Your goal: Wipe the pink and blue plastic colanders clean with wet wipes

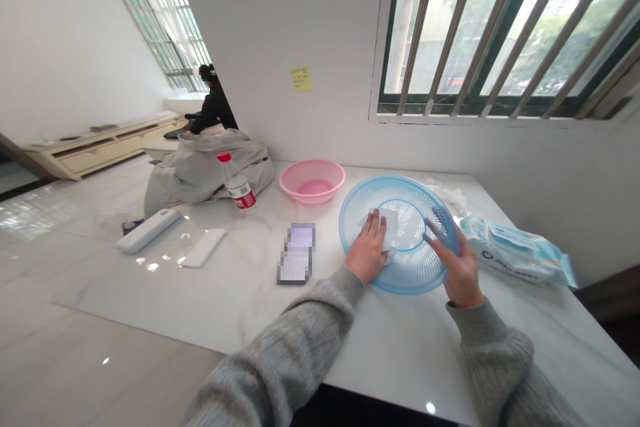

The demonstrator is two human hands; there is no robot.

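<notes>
A translucent blue plastic colander (425,273) is tilted up above the table's right part, its inside facing me. My right hand (463,273) grips its right rim, with the thumb over the inner side and the other fingers behind the wall. Inside it, my left hand (369,247) holds a white wipe (391,227) pressed against the left part of the slotted surface, fingers together and fairly straight. Just right of my right hand lies a blue-and-white pack of wipes (515,250). Left of my left hand a phone (297,253) rests on the table.
A pink basin (313,197) stands near the wall. Further left are a bottle with a red cap (239,187), a grey cloth bag (195,170), a long white case (150,230) and a flat white object (203,248). Crumpled clear plastic (447,193) lies behind the colander. A person (215,103) sits in the background.
</notes>
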